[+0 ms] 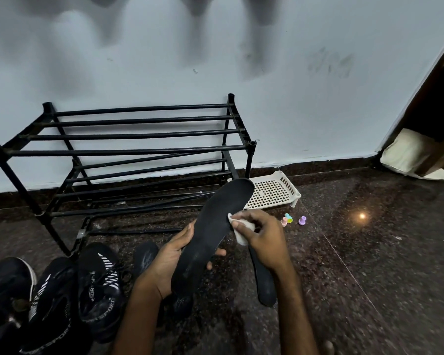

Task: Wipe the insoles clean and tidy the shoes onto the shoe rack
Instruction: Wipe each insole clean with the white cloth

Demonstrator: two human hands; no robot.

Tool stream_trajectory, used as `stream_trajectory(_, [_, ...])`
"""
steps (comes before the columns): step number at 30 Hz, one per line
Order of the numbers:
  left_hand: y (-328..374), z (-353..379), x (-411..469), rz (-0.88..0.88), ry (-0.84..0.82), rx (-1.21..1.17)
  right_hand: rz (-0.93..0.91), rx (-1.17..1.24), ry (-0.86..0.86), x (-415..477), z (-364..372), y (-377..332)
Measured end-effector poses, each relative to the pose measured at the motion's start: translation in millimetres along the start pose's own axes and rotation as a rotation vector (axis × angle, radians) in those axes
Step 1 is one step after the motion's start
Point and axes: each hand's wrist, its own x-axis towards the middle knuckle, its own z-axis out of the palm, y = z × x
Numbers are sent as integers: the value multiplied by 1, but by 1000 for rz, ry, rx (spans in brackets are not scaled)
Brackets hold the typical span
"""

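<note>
My left hand [171, 257] grips a long black insole [215, 226] by its lower half, holding it tilted with the toe end up and to the right. My right hand [260, 235] pinches a small white cloth [237, 226] and presses it against the insole's right edge. A second black insole [263, 280] lies on the floor under my right wrist, and a third [145, 256] lies left of my left hand. The black metal shoe rack [128, 152] stands against the wall with nothing on its bars. Black sport shoes [98, 285] sit on the floor at the lower left.
A white perforated plastic tray [274, 192] lies on the floor right of the rack. Small pastel plastic pieces [289, 219] sit beside it. A wooden door frame and a pale bag [410, 155] stand at the right. The floor is dark polished stone.
</note>
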Motion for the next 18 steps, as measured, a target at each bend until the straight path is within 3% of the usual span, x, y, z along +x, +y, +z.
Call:
stream_trajectory(7, [-2, 1, -2, -50, -11, 120, -164, -232, -20, 7, 13, -8])
stream_trajectory(13, [0, -2, -10, -103, -45, 143, -30, -378, 309, 26, -11, 12])
stream_trajectory(18, [-5, -9, -1, -72, 16, 52, 27, -232, 451, 10, -13, 14])
